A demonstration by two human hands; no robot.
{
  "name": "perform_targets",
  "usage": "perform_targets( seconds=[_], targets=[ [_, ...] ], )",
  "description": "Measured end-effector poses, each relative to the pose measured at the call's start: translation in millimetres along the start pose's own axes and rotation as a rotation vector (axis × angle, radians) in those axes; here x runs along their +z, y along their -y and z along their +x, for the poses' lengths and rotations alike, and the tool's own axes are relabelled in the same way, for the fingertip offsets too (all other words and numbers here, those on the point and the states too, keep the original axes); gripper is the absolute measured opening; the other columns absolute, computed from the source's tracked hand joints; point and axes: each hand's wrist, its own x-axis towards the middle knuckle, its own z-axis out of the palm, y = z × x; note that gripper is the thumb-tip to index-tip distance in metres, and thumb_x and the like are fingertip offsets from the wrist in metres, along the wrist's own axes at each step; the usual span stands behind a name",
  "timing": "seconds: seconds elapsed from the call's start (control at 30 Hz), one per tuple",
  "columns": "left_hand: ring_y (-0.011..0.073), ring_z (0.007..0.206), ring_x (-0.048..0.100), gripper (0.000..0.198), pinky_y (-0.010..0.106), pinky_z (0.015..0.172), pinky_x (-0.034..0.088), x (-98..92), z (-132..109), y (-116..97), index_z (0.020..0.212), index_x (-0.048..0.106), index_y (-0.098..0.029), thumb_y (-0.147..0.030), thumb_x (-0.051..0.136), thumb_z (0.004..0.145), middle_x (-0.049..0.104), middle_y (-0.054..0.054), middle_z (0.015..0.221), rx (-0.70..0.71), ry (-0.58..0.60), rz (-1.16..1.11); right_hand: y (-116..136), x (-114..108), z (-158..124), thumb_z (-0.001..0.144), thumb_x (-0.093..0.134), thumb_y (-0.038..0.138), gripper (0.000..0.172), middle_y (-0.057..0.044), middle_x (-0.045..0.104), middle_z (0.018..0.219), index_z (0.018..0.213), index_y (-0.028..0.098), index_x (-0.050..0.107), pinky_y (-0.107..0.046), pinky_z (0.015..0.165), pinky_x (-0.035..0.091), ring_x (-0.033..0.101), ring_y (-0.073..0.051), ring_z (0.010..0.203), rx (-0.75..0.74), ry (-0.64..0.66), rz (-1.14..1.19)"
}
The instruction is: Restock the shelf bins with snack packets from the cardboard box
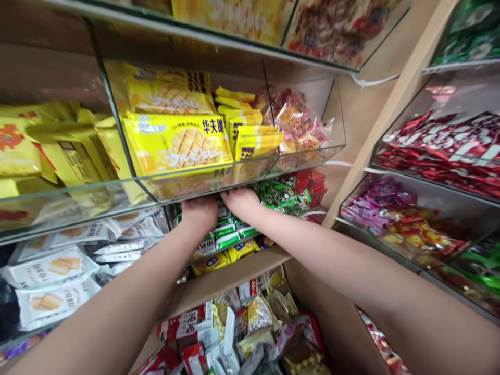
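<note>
Head view, green packets: green-and-white packets lie stacked on the low shelf, under the overhanging glass bin and around both hands
Left hand: the left hand reaches in at the left of the stack, knuckles just under the glass; its fingers are hidden, so I cannot tell whether they are apart or clamped on a packet
Right hand: the right hand is just beside it, over the back of the stack; fingertips out of sight, hold impossible to tell
Reach under the glass: the step in hand looks like both hands working at the green packets; a move in so tight a gap seems to call for low wrists and a careful grip, since the glass could be knocked
Below the stack: yellow packets show beneath the green ones; lower, a cardboard box holds mixed snack packets, loosely heaped
Glass bin: the glass bin holds yellow waffle packets; its right compartment holds clear-wrapped snacks
Beside the hands: green-wrapped sweets to the right, with red packets beyond; white packets to the left
Right-hand shelves: clear bins hold red-and-white packets above; purple-wrapped sweets below
</note>
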Motion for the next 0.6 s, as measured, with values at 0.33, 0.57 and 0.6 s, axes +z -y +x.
perform_targets(
  seconds=[0.33, 0.57, 0.6],
  targets=[
    [0.0426, 0.123, 0.034, 0.060, 0.061, 0.095, 0.028, -18.4, -19.2, -2.2, 0.130, 0.036, -0.004, -0.029, 0.051, 0.078, 0.041, 0.024, 0.133, 0.039, 0.078, -0.070, -4.5, -36.8, -45.6, 0.086, 0.031, 0.008, 0.030, -0.016, 0.054, 0.105, 0.105, 0.008, 0.054, -0.036, 0.070, 0.047, 0.058, -0.024, 0.088, 0.036, 0.021, 0.022],
    [0.0184, 0.090, 0.058, 0.034, 0.033, 0.085, 0.043, -6.7, -192.7, 41.2, 0.114, 0.054, -0.026, -0.017, 0.038, 0.085, 0.066, 0.003, 0.096, 0.834, 0.044, -0.528, 18.7, -37.3, -201.2, 0.089, 0.040, 0.036, 0.025, -0.007, 0.058, 0.089, 0.093, 0.023, 0.061, -0.029, 0.066, 0.043, 0.055, -0.016, 0.078, -0.107, 0.198, 0.546],
    [0.0191, 0.086, 0.058, 0.034, 0.034, 0.083, 0.044, 9.0, -215.7, 47.1, 0.112, 0.055, -0.025, -0.016, 0.037, 0.085, 0.066, 0.004, 0.091, 0.769, 0.163, -0.551, 25.1, -28.4, -218.0, 0.089, 0.040, 0.034, 0.024, -0.006, 0.059, 0.086, 0.091, 0.024, 0.061, -0.028, 0.064, 0.042, 0.055, -0.015, 0.075, -0.130, 0.272, 0.611]
  ],
)
